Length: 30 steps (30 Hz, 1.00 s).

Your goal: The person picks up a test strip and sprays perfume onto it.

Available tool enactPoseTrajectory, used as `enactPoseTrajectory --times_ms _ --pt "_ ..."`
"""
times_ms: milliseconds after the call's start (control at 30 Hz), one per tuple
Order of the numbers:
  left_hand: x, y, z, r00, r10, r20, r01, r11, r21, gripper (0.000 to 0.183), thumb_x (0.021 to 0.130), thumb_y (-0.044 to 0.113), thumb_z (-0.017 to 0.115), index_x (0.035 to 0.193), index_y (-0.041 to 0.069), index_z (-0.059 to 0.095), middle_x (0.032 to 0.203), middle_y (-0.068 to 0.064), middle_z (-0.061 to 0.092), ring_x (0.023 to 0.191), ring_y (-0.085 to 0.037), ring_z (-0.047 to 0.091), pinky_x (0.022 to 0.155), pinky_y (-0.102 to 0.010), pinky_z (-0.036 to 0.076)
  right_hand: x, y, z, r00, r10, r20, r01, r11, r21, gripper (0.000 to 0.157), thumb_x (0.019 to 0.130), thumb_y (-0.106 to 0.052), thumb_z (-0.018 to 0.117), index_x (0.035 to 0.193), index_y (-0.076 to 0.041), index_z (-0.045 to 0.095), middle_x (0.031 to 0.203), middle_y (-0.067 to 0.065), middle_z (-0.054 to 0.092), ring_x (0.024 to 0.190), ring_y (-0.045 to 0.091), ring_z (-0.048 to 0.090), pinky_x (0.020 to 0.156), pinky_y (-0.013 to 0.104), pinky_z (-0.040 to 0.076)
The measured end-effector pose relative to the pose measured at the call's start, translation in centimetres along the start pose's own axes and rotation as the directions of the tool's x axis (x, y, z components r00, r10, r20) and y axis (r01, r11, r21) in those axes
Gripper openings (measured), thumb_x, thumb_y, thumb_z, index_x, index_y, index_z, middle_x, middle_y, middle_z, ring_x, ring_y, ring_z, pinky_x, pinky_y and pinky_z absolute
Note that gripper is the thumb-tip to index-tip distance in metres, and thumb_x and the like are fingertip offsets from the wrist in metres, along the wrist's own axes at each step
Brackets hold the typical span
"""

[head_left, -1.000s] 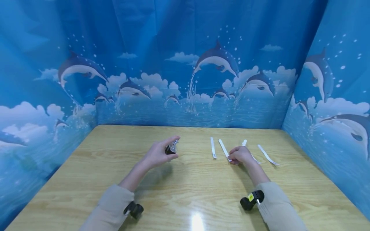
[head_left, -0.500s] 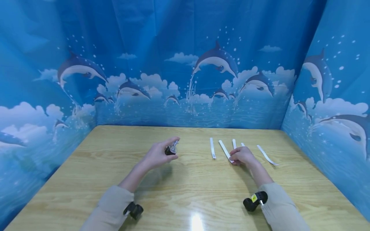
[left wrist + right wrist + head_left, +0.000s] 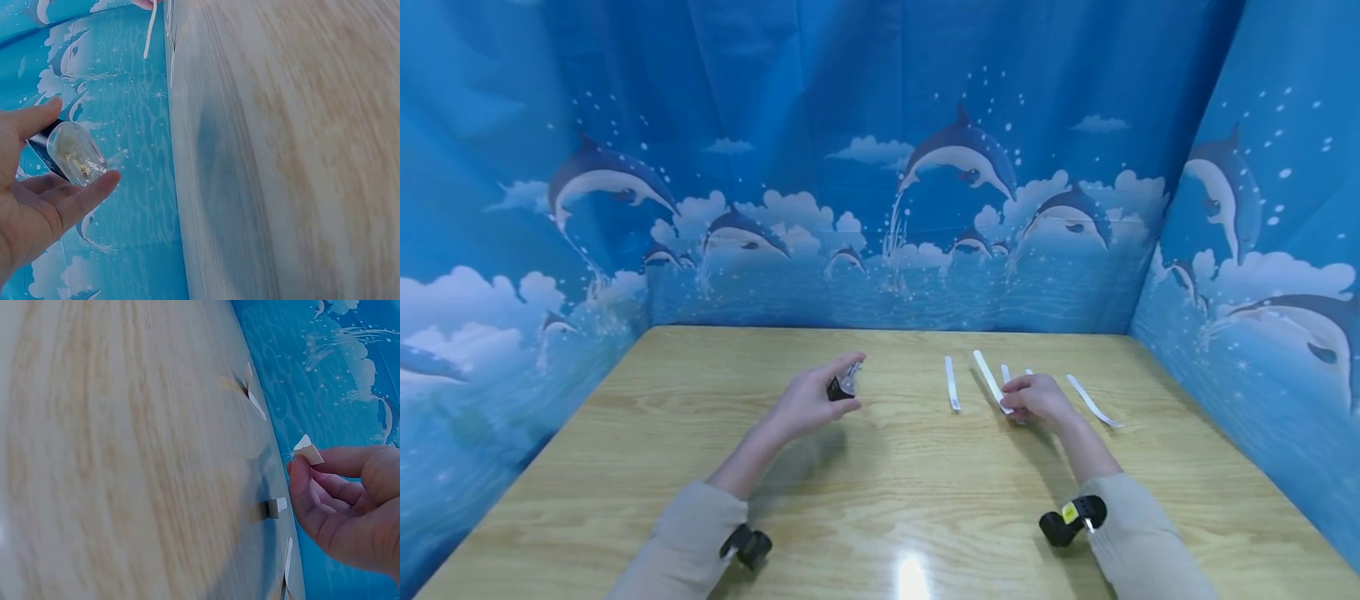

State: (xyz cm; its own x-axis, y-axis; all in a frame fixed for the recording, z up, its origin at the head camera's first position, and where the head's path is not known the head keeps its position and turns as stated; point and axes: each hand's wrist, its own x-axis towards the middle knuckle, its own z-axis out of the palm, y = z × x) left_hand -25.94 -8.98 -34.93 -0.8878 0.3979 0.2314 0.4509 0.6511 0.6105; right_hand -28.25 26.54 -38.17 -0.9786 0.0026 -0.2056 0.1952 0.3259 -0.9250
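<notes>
My left hand [image 3: 812,400] holds a small perfume bottle [image 3: 78,153], clear glass with a black side, between thumb and fingers above the table. Its metal top shows in the head view. Farther right, my right hand [image 3: 1036,398] pinches the near end of a white paper strip [image 3: 989,377], whose far end slants up off the table. The folded end of that strip [image 3: 309,452] shows at the fingertips in the right wrist view. Another strip [image 3: 952,383] lies left of it. Two more strips, one of them this strip [image 3: 1006,373], lie partly hidden behind the right hand.
A curved paper strip [image 3: 1093,402] lies to the right of the right hand. The wooden table [image 3: 880,492] meets a blue dolphin-print curtain [image 3: 850,283] at the back and sides. Each sleeve carries a small black camera.
My right hand has drawn slightly right and raised the strip it pinches off the table. Strips behind the hand have come partly into sight. My left hand with the bottle stays put.
</notes>
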Motion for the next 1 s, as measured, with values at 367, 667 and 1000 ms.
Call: enactPoseTrajectory --times_ms 367,667,1000 --pt "-0.1 0.1 -0.1 0.998 0.065 -0.023 -0.064 0.998 0.028 0.072 0.083 0.018 0.071 0.144 0.029 0.035 0.137 -0.008 0.047 0.112 -0.029 0.053 0.088 -0.046 0.044 -0.3 -0.5 -0.4 0.999 -0.006 0.038 0.007 1.0 -0.012 0.043 0.083 0.006 0.057 0.121 0.02 0.043 0.076 0.005 0.058 0.061 0.009 0.057 0.059 0.023 0.051" --pt "-0.1 0.4 -0.1 0.994 0.109 -0.021 -0.107 0.993 0.053 0.069 0.082 0.02 0.072 0.142 0.027 0.039 0.135 -0.007 0.049 0.113 -0.03 0.052 0.092 -0.048 0.042 -1.1 -1.5 0.1 1.0 -0.008 0.03 0.01 0.998 -0.056 0.042 0.082 0.001 0.056 0.121 0.015 0.047 0.076 0.003 0.05 0.063 0.009 0.051 0.057 0.022 0.049" --pt "0.1 0.3 0.1 0.994 0.112 -0.016 -0.111 0.992 0.053 0.066 0.082 0.021 0.072 0.141 0.025 0.041 0.135 -0.006 0.049 0.116 -0.029 0.051 0.093 -0.047 0.041 -2.3 -3.1 1.8 0.992 -0.069 0.107 0.082 0.989 -0.126 0.025 0.088 -0.006 0.057 0.107 0.011 0.055 0.069 0.0 0.053 0.06 0.008 0.053 0.055 0.024 0.048"
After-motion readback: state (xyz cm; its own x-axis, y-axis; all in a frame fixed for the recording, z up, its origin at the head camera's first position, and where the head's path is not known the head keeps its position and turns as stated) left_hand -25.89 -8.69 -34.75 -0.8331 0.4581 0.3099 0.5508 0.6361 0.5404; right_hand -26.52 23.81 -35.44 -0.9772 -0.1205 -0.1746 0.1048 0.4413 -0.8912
